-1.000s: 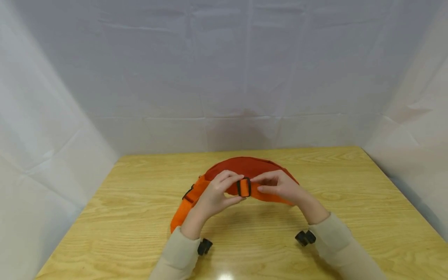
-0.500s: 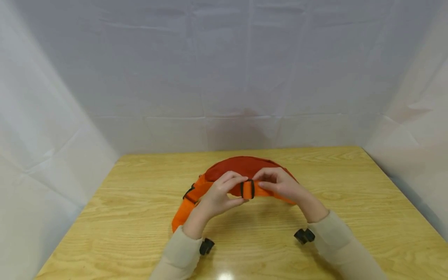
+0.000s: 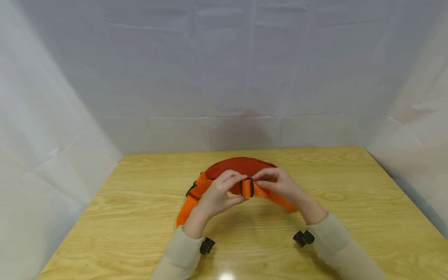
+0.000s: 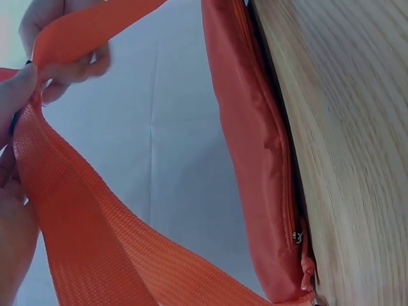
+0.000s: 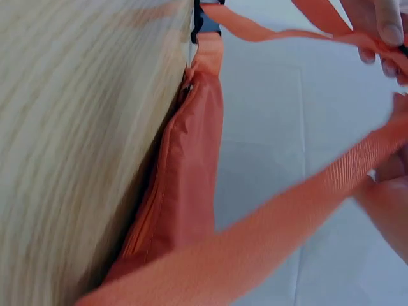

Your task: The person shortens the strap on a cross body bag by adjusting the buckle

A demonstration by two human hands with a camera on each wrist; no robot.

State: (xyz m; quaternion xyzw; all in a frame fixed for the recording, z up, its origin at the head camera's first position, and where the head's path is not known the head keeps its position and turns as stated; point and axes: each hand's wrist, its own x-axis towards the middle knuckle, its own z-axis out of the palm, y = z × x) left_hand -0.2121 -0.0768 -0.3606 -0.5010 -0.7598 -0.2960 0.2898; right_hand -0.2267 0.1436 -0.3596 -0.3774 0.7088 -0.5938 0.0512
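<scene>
A red waist bag (image 3: 241, 165) with an orange strap (image 3: 283, 203) rests on the table, its zipper (image 4: 280, 172) showing in the left wrist view. My left hand (image 3: 214, 194) pinches a black strap slider (image 3: 252, 188) by its top and bottom edges, held up in front of the bag. Just right of the slider, my right hand (image 3: 281, 186) pinches the strap between thumb and fingers. A black buckle (image 5: 207, 22) joins the strap to one end of the bag. My hands cover parts of the strap and bag in the head view.
The wooden table (image 3: 147, 217) spreads around the bag. White cloth (image 3: 168, 85) hangs behind the table and along both sides. A small black device (image 3: 207, 245) sits at the left cuff, and another black device (image 3: 303, 238) at the right cuff.
My left hand and the slider have shifted slightly right. My right fingers have closed in on the strap beside the slider. The strap's left loop has moved a little right.
</scene>
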